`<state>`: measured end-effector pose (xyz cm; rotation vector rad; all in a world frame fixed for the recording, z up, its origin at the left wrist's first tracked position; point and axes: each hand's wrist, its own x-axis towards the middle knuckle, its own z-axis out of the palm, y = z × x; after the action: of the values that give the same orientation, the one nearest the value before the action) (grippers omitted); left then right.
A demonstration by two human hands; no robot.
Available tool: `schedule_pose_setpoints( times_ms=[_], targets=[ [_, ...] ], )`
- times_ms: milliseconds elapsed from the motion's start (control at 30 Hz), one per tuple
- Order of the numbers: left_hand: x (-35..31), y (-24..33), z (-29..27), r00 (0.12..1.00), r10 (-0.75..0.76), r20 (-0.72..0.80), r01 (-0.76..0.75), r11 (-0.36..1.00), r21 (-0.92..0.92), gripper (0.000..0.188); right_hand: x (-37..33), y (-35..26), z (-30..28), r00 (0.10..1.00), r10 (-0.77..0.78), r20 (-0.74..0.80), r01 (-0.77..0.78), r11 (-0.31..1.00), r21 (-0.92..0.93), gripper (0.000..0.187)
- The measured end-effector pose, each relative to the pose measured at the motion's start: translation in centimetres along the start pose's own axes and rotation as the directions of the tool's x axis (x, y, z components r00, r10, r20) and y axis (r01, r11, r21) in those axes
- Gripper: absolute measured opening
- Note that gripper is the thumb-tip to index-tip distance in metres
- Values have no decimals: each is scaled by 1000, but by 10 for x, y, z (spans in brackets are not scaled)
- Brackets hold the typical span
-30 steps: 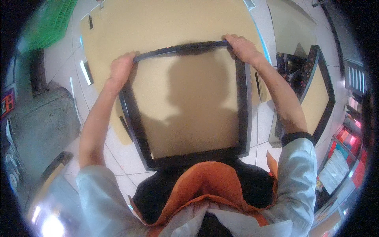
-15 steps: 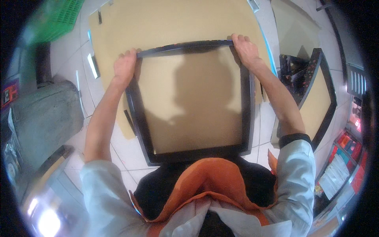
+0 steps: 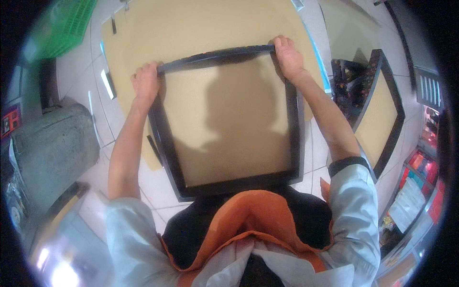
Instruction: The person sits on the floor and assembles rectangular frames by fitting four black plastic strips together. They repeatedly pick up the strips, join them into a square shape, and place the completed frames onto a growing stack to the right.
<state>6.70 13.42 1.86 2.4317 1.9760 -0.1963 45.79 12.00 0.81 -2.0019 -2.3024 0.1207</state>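
A large black picture frame [image 3: 239,185] lies in front of me, with a tan panel [image 3: 229,158] showing inside it. My left hand [image 3: 146,82] is closed around its far left corner. At the far right corner, my right hand [image 3: 289,58] has its fingers wrapped over the edge. The frame's near side reaches to my lap, by my orange apron [image 3: 251,210]. Beneath it lies a big tan board [image 3: 201,24] that extends away from me. The shadow of a head and shoulders falls across the panel.
To the right, another dark frame with a tan panel [image 3: 382,115] leans beside dark frame pieces [image 3: 349,83]. A grey block-like thing [image 3: 57,138] stands at left, below a green plastic basket [image 3: 64,26]. Small dark strips [image 3: 154,149] lie around the board on white tiles [image 3: 86,81].
The whole view has shifted slightly. The frame looks turned a little, its far right corner now higher than its far left one. Both hands keep their hold on the corners.
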Motion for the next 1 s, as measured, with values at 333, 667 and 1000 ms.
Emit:
schedule_pose_setpoints(
  times_ms=[333,667,1000],
  targets=[
    [37,124,-15,952,306,10,-298,932,-208,24,33,-57,16,927,-373,45,373,928,-7,14],
    [33,103,18,867,385,-317,-462,859,-221,15,23,-43,29,935,-352,-36,347,933,-94,14],
    [-34,-14,17,967,40,-251,-123,937,-327,51,-36,18,0,986,22,-163,35,939,341,62]
  ],
)
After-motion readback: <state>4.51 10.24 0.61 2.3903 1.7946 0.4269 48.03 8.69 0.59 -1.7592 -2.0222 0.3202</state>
